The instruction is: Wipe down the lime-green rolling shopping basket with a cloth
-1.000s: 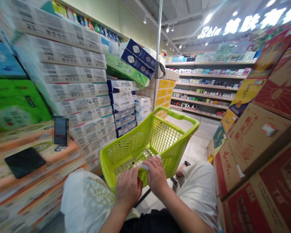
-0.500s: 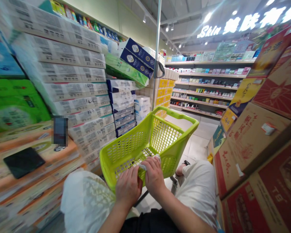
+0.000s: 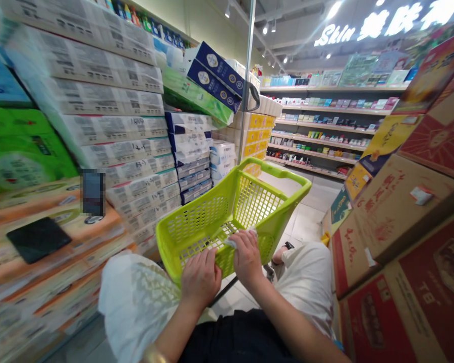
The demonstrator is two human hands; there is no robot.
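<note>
A lime-green plastic shopping cart basket (image 3: 202, 214) with perforated walls stands right before my knees. My left hand (image 3: 200, 277) is closed over the top of its near rim, fingers curled to the inside. Farther right along that rim, my right hand (image 3: 246, 254) presses a crumpled white cloth or tissue (image 3: 230, 241) against the plastic; part of the white piece is hidden under the fingers. Through the holes of the basket, no goods show inside. The cart's raised handle (image 3: 276, 176) is on the far side, away from both hands.
Tall stacks of wrapped packs (image 3: 117, 96) rise on the left. A dark flat tablet-like object (image 3: 38, 239) lies on orange packs beside my left knee. Cardboard cartons (image 3: 393, 212) are piled close on the right. Behind stand shelves of small goods (image 3: 325, 121) and a metal pole (image 3: 247, 65).
My right hand has slid a little right along the rim with the white cloth, widening the gap between my hands. The left hand stays on the rim. My view has tilted slightly.
</note>
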